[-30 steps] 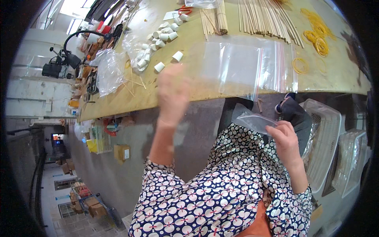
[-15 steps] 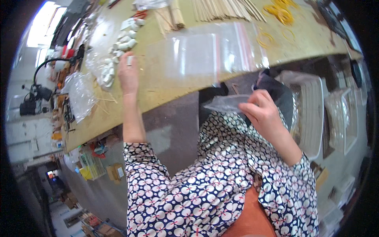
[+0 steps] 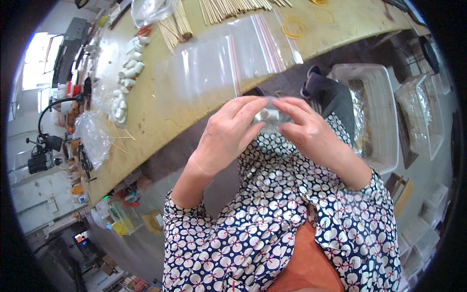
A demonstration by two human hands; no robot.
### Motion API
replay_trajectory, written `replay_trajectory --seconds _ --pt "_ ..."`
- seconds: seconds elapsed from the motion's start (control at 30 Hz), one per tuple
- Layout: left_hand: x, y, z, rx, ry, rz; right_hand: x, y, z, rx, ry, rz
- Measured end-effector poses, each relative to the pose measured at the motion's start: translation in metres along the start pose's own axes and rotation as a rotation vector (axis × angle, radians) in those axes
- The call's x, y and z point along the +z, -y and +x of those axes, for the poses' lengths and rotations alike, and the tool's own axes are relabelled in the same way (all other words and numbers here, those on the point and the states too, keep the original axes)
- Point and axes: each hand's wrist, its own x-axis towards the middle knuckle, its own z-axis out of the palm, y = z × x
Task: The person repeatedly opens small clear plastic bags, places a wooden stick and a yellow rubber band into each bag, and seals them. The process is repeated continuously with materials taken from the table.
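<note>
Over my lap, just off the table's front edge, both hands meet at a small clear plastic bag [image 3: 272, 104]. A few short white cylindrical pieces [image 3: 268, 115] show between the hands, seemingly inside the bag. My left hand [image 3: 223, 127] is closed, its fingertips at the bag's left side. From the other side my right hand [image 3: 307, 127] pinches the bag, its fingers slightly blurred. More white pieces [image 3: 130, 72] lie in a loose row at the table's left. Flat clear zip bags [image 3: 202, 65] with red-striped edges are spread out on the table.
Thin wooden sticks [image 3: 226, 10] and a smaller stick bundle [image 3: 176, 29] lie at the table's far side, near yellow rubber bands [image 3: 293, 30]. Crumpled clear plastic [image 3: 91, 138] hangs at the left edge. To my right stand white baskets [image 3: 392, 121] holding plastic-wrapped goods.
My left hand has left the row of white pieces and come to the bag at my right hand. White pieces now show there. The view has shifted slightly.
</note>
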Motion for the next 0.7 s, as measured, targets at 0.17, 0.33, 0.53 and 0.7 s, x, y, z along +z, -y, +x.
replay_trajectory --seconds 0.17,0.33,0.53,0.7 --pt "-0.055 0.054 0.05 -0.191 -0.212 0.148 0.001 -0.008 -0.027 0.089 -0.023 0.046" --pt "-0.13 0.257 0.095 -0.592 -0.286 0.357 0.003 -0.009 -0.05 0.153 0.013 0.07" --pt "-0.135 0.313 0.156 -0.861 -0.074 0.514 0.0 -0.01 -0.068 0.267 -0.028 0.029" --pt "-0.151 0.356 0.152 -0.992 -0.103 -0.25 -0.003 -0.015 -0.073 0.283 -0.043 0.025"
